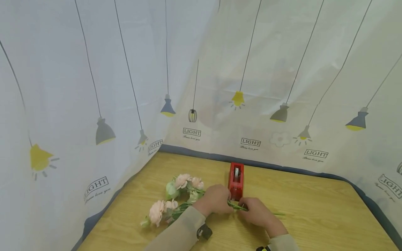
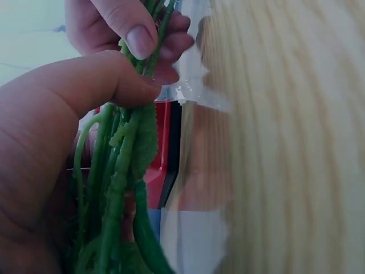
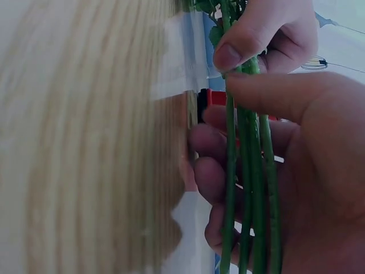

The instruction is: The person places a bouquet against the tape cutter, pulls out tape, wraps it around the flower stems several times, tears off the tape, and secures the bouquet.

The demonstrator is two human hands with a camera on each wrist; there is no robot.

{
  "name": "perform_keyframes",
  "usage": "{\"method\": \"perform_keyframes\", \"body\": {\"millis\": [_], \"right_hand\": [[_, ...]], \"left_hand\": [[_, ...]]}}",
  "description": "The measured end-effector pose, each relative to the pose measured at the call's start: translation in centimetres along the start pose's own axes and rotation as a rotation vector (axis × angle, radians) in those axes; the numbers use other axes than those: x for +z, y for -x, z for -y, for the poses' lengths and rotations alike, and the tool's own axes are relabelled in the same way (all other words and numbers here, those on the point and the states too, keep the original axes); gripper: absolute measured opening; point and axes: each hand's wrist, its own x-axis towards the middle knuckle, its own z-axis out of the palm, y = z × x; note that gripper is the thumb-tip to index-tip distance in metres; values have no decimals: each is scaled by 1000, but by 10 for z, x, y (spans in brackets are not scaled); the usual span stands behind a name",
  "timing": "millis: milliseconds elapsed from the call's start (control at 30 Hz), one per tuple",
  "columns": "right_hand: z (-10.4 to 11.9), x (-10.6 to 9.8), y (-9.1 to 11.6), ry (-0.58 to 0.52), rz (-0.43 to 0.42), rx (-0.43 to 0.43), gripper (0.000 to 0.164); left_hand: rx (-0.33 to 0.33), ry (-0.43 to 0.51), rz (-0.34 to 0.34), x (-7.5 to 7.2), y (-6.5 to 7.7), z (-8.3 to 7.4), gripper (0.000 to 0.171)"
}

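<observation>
Several artificial flowers with pale pink blooms lie toward the left in the head view, their green stems gathered in a bundle pointing right. My left hand grips the bundle just below the blooms, thumb laid across the stems. Close beside it, my right hand holds the same stems lower down. In the right wrist view its thumb lies over the stems and its fingers curl behind them. Both thumbs come near each other there. A red tape dispenser stands just beyond the hands.
The wooden table is bordered by a pale curtain printed with hanging lamps, at the back and sides. A dark blue strip runs along the table's far edge.
</observation>
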Motion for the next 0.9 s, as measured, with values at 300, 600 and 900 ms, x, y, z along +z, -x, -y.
{"method": "perform_keyframes", "body": {"millis": [300,600,900], "right_hand": [[6,-3,1,61,-10,-59,17],[9,3,0,168,-69,-46,20],[15,2,1,239,-174,-27,24]], "left_hand": [[51,-15,-31,-13,7,-4,42],[71,-75,-14,-16,13,-4,40],[102,-194,-30,-14,16,-1,31]]}}
